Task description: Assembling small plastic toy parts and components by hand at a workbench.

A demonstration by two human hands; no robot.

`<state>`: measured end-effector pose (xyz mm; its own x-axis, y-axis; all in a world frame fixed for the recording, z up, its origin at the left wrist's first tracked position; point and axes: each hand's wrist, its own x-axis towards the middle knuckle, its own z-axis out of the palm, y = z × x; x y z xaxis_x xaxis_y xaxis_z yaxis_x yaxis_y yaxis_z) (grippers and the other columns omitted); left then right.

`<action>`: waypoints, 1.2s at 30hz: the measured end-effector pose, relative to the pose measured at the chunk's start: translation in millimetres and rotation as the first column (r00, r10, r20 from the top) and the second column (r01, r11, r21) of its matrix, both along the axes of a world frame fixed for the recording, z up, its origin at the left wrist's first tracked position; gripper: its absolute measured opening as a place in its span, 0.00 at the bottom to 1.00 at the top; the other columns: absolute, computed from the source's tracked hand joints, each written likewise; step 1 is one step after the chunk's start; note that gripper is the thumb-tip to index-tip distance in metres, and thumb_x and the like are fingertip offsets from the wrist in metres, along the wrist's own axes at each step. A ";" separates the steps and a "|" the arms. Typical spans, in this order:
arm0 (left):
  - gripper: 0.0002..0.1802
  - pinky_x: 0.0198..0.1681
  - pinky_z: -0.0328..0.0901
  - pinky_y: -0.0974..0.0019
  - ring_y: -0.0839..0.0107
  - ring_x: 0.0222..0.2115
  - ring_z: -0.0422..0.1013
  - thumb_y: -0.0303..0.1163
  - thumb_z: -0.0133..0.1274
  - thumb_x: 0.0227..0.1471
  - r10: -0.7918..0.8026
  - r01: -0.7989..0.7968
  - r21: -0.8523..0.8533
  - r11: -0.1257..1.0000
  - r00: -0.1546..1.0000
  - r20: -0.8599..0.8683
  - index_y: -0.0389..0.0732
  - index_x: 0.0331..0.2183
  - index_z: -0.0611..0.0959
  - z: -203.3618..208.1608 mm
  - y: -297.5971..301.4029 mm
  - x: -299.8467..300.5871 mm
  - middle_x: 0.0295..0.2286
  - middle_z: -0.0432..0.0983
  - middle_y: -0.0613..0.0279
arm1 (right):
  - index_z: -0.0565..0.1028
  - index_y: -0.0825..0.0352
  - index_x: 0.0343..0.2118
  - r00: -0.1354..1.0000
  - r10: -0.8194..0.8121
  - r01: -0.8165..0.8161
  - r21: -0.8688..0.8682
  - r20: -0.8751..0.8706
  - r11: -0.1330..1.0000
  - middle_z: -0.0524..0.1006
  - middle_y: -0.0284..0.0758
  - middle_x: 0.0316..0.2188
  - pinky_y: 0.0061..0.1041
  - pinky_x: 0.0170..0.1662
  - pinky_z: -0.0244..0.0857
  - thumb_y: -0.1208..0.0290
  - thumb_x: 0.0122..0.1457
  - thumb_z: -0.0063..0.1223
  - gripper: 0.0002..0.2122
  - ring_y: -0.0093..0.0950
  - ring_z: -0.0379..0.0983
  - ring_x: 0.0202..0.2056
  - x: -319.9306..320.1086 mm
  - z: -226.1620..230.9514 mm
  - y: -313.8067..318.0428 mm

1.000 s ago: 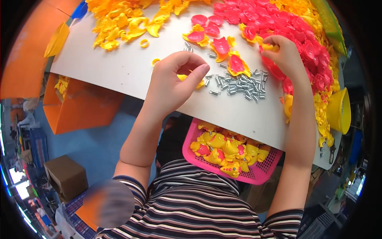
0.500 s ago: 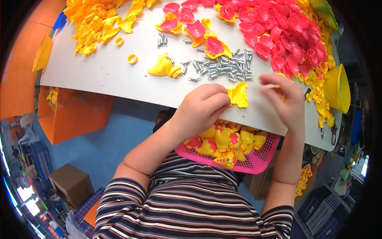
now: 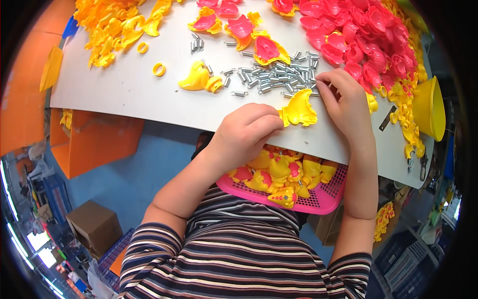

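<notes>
My left hand [image 3: 247, 130] is closed on the edge of a yellow plastic shell half [image 3: 300, 108], whose hollow inside faces up just over the table's front edge. To the right of it, my right hand [image 3: 345, 102] reaches to the edge of a pile of small metal springs [image 3: 286, 74]. Its thumb and forefinger are bent together at the springs; whatever is between the tips is hidden. A yellow moulded figure part [image 3: 195, 78] with a ring at its end lies left of the springs. Beyond the pile rests a yellow shell with a pink insert [image 3: 267, 50].
A heap of pink cups [image 3: 358, 40] fills the far right, yellow shells [image 3: 117, 27] the far left. Yellow rings [image 3: 159, 69] lie loose. A pink basket [image 3: 318, 202] of yellow figures sits at my lap, below the table edge. A yellow cone-shaped container [image 3: 430, 109] stands far right.
My right hand has moved up and left to the springs; a small pale thing at its fingers earlier no longer shows. The shell in my left hand has turned, showing more of its hollow.
</notes>
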<state>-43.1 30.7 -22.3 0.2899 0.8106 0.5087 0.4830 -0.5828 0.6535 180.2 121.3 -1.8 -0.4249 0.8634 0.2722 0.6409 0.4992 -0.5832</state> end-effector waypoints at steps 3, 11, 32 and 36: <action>0.12 0.32 0.70 0.65 0.63 0.30 0.74 0.19 0.62 0.37 0.001 0.000 -0.043 0.999 1.000 0.025 0.40 0.29 0.79 -1.8 0.4 -3.0 0.28 0.76 0.60 | 0.75 0.71 0.32 1.000 -0.003 0.002 -0.037 -0.008 0.999 0.73 0.35 0.27 0.20 0.29 0.64 0.78 0.54 0.57 0.05 0.24 0.71 0.25 -4.3 3.9 -2.5; 0.11 0.33 0.69 0.66 0.62 0.30 0.74 0.17 0.61 0.38 0.079 -0.079 -0.008 0.997 0.994 0.070 0.39 0.29 0.80 3.2 0.6 -7.4 0.31 0.75 0.57 | 0.73 0.72 0.31 0.998 0.005 -0.003 -0.029 0.060 1.000 0.71 0.35 0.26 0.22 0.31 0.63 0.79 0.55 0.56 0.04 0.26 0.70 0.26 -4.6 2.5 0.6; 0.23 0.44 0.68 0.56 0.53 0.39 0.75 0.40 0.59 0.47 0.714 -0.785 0.214 0.582 0.366 -0.597 0.38 0.43 0.80 18.0 155.5 -212.7 0.37 0.79 0.48 | 0.70 0.71 0.33 0.999 -0.038 0.040 -0.074 0.020 0.996 0.70 0.37 0.33 0.22 0.33 0.65 0.80 0.54 0.55 0.05 0.28 0.70 0.28 -5.2 4.3 -3.8; 0.15 0.41 0.69 0.64 0.62 0.37 0.75 0.29 0.61 0.43 0.569 -0.576 0.101 0.812 0.818 0.090 0.35 0.36 0.81 56.8 89.6 -123.6 0.39 0.78 0.53 | 0.70 0.71 0.33 0.998 -0.027 0.029 -0.048 0.049 0.998 0.70 0.37 0.32 0.23 0.34 0.65 0.79 0.54 0.56 0.06 0.28 0.71 0.29 3.9 -6.6 0.7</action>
